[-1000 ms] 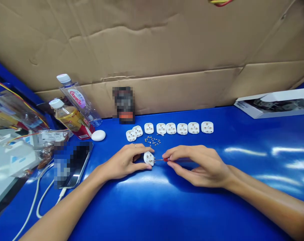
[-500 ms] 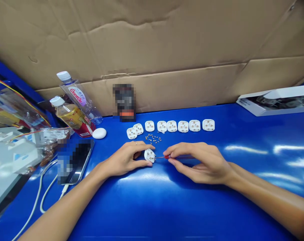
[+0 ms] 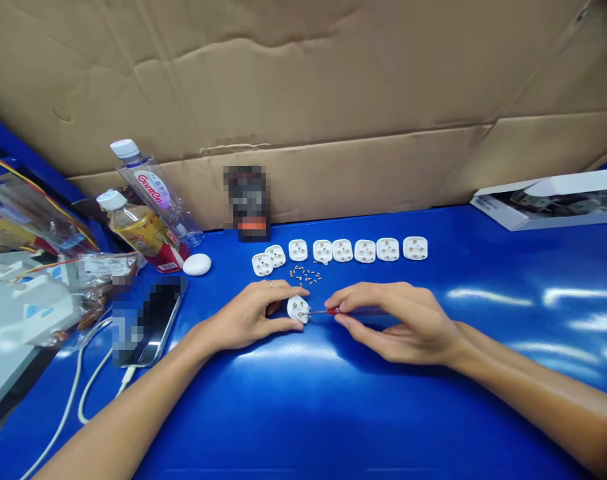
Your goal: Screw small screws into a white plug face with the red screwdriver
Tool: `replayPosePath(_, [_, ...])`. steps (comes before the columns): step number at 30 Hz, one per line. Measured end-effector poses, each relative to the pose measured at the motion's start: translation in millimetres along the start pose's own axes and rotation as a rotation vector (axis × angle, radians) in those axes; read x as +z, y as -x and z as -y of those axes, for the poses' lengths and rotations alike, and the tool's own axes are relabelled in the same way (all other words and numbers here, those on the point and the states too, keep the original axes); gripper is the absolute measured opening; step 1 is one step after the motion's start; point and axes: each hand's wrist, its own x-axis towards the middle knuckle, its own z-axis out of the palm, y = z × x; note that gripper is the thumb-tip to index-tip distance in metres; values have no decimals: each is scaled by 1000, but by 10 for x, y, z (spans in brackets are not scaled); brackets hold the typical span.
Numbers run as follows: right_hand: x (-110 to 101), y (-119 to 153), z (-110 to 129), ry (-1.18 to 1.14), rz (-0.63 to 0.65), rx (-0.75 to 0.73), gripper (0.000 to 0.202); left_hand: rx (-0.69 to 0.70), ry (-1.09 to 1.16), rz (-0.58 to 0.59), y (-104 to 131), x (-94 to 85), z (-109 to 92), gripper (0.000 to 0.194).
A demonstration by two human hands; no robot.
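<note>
Between the thumb and fingers of my left hand (image 3: 256,315) is a small white plug part (image 3: 298,309) with metal pieces on it. My right hand (image 3: 403,325) is closed around a screwdriver (image 3: 333,311) with a red handle. Its thin shaft points left, and the tip is at the right side of the held part. Just behind lies a loose group of small brass-coloured screws (image 3: 306,274). Farther back, several similar white plug parts (image 3: 365,251) stand in a row on the blue table (image 3: 303,413); two at the left end touch or overlap.
At the left are two bottles (image 3: 148,233), a white rounded object (image 3: 197,265), a phone (image 3: 161,320) with a white cable, and plastic bags (image 3: 98,267). A dark box-like object (image 3: 251,207) leans on the cardboard (image 3: 333,87). An open white box (image 3: 548,200) lies back right.
The view has shifted very slightly. Both hands keep nearly the same pose, with the screwdriver still at the white plug part.
</note>
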Motion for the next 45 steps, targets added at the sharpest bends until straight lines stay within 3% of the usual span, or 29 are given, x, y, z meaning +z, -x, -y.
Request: replayPosePath(45, [-20, 14, -8, 46, 3, -15, 23, -13, 0, 16, -14, -4, -20, 51])
